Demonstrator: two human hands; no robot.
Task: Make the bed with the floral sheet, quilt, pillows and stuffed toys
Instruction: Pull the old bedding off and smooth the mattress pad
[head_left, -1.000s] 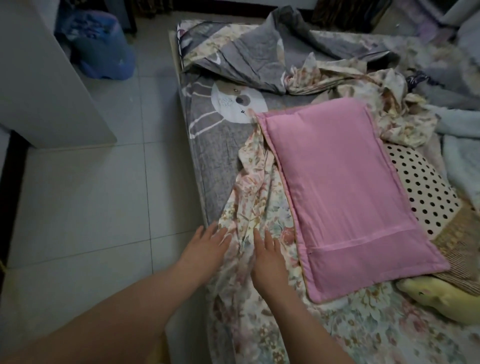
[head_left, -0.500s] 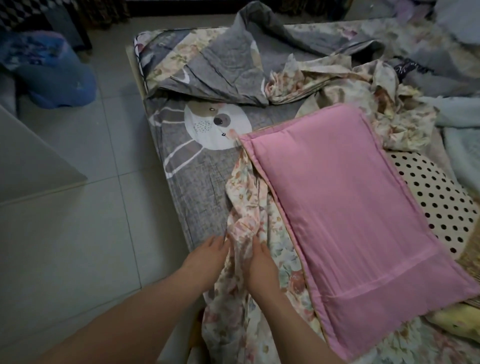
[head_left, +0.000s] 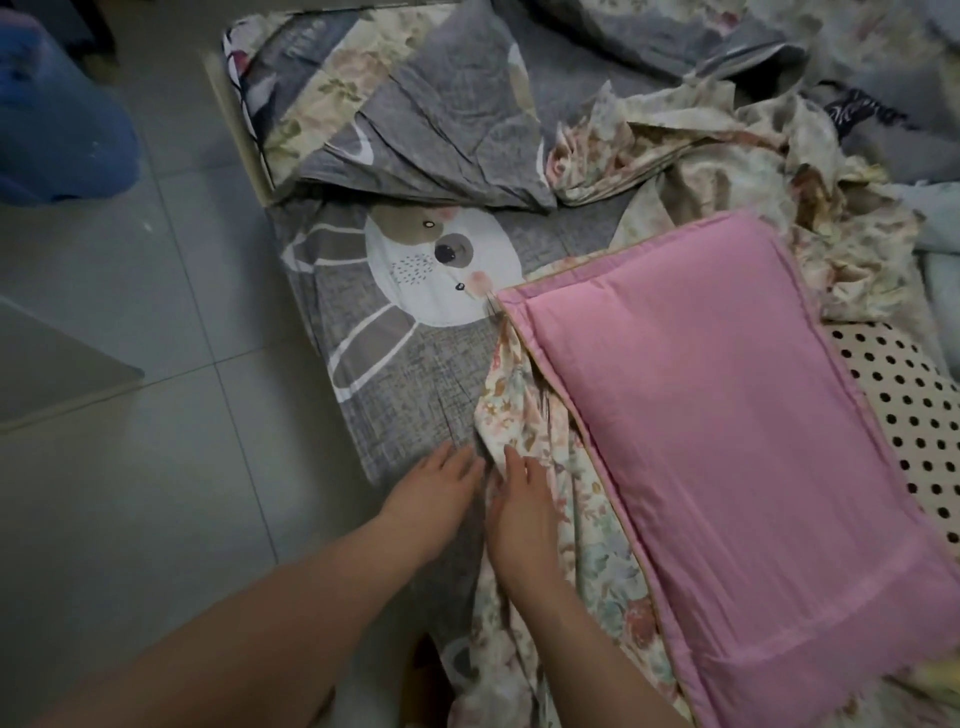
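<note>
Beside the pink pillow (head_left: 727, 441), the right hand (head_left: 519, 501) presses the floral sheet (head_left: 519, 410) (its bunched edge), fingers straight. The left hand (head_left: 441, 486) rests flat, fingers straight, on the grey cover (head_left: 405, 395).

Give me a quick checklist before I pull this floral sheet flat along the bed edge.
1. Hands at the edge: ok; left hand on grey animal-print cover, right hand on floral sheet.
2. Grip: not ok; fingers lie straight.
3. Sheet flat: not ok; bunched in a ridge.
4. Pink pillow off the sheet: not ok; lies on it.
5. Far end free: cannot tell; crumpled beyond the pillow.
</note>
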